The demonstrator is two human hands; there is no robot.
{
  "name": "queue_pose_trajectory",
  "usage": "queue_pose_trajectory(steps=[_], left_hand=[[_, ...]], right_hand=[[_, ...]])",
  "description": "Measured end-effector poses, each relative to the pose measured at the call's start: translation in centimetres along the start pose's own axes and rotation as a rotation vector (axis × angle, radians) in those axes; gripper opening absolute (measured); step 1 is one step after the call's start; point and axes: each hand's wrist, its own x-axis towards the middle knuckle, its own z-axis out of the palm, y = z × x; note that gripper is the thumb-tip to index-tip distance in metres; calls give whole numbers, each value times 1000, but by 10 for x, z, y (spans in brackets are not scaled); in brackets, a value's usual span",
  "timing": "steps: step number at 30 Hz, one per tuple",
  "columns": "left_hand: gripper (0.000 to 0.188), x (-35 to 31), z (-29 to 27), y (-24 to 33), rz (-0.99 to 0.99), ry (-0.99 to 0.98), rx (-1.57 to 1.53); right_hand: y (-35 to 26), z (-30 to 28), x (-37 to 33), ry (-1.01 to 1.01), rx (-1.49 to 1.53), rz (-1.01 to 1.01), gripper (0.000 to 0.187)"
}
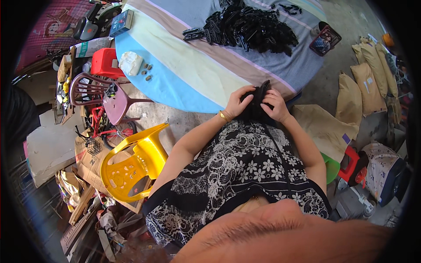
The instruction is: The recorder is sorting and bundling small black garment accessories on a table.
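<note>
At the near edge of the cloth-covered table, my left hand [239, 102] and my right hand [275, 105] are close together in front of my body. Between them stands a narrow, dark black piece [262, 91] with a pointed upper end, and the fingers of both hands close on it. Its exact kind is hard to make out. More black stuff hangs below it against my patterned dress. Further back on the table lies a big heap of small, glossy black plastic pieces [250, 28], elongated, with some scattered around its edges.
A striped cloth [184, 52] covers the table. On it are a phone [325, 40], a white bundle [131, 63], several small brown lumps and a box [121, 23]. Yellow [136, 164] and purple [116, 105] chairs stand left; brown sacks [349, 96] lie right.
</note>
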Motion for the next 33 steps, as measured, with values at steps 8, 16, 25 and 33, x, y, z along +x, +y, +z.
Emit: queue_pose_trajectory(steps=[8, 16, 25, 33], left_hand=[[28, -14, -12, 13, -214, -396, -168], [21, 10, -18, 1, -318, -58, -195], [46, 153, -195, -58, 114, 615, 1042], [70, 191, -190, -67, -307, 199, 1028]], right_hand=[[-6, -8, -21, 20, 163, 176, 12], [-21, -11, 20, -36, -172, 282, 38], [-10, -9, -37, -215, -135, 86, 26], [19, -25, 7, 238, -260, 268, 14]])
